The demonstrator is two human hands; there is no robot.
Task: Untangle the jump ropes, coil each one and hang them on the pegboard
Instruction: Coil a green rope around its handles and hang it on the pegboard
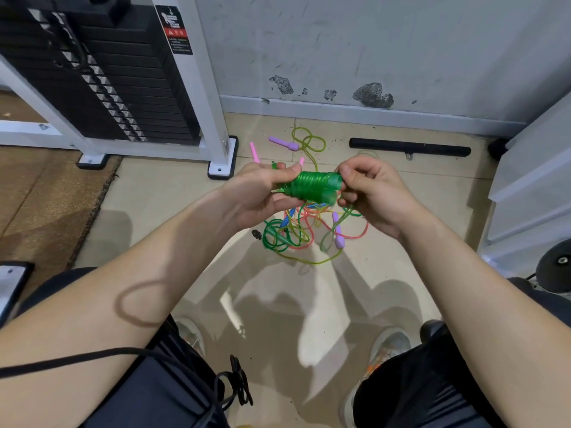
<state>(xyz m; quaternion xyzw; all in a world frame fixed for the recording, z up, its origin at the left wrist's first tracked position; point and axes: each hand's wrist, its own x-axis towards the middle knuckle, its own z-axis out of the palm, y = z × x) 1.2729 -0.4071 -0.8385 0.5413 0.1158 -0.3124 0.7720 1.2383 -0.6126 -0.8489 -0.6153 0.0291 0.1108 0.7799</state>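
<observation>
Progress looks early: the left hand (262, 193) grips 1 green rope (312, 184) wound into a tight coil, the right hand (372, 193) pinches its end, and the other ropes (296, 234) lie tangled on the floor (154, 211) below, apparently none hung yet.

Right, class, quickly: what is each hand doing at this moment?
Left hand: closed, gripping the coiled green jump rope.
Right hand: closed, pinching the same rope's handle end.
</observation>
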